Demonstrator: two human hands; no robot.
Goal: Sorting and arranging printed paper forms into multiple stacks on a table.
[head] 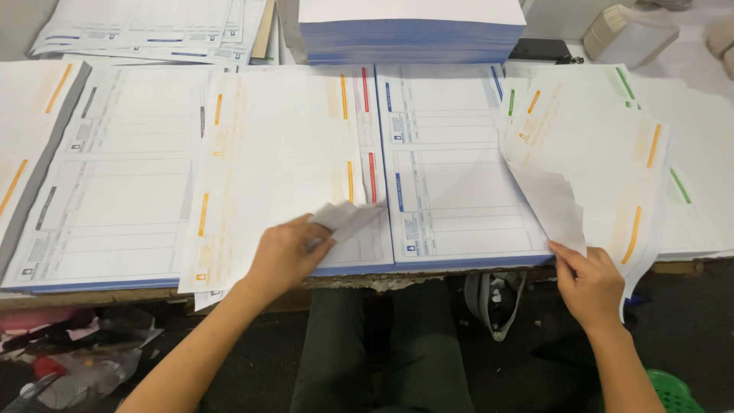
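Two hands at near table edge: left hand pinches a lifted sheet corner on the orange-striped stack, corner just right of fingers. Right hand grips curled sheet of blue-printed stack, lying far-left of it.
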